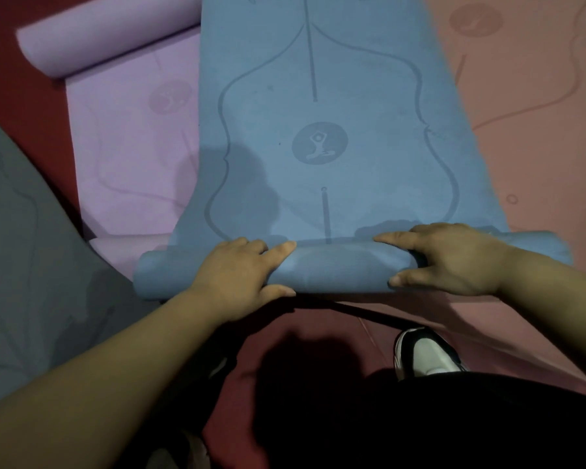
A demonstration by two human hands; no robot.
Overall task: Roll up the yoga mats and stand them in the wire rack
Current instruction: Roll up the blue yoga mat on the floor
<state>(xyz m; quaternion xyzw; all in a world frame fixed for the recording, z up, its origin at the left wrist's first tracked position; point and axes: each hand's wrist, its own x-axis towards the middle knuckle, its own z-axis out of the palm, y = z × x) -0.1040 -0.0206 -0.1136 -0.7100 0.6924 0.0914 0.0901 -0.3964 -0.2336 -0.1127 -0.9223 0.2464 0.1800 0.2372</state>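
A blue yoga mat (318, 96) lies flat in front of me, running away from me, with its near end wound into a roll (335, 269). My left hand (241, 269) grips the roll left of centre, fingers over the top and thumb on the near side. Right of centre, my right hand (454, 258) holds the roll the same way. No wire rack is in view.
A purple mat (132, 137) lies at the left, curled at both ends, partly under the blue one. A pink mat (528, 113) lies flat at the right and a grey mat (31, 248) at the far left. My white shoe (427, 353) stands on the red floor (285, 333).
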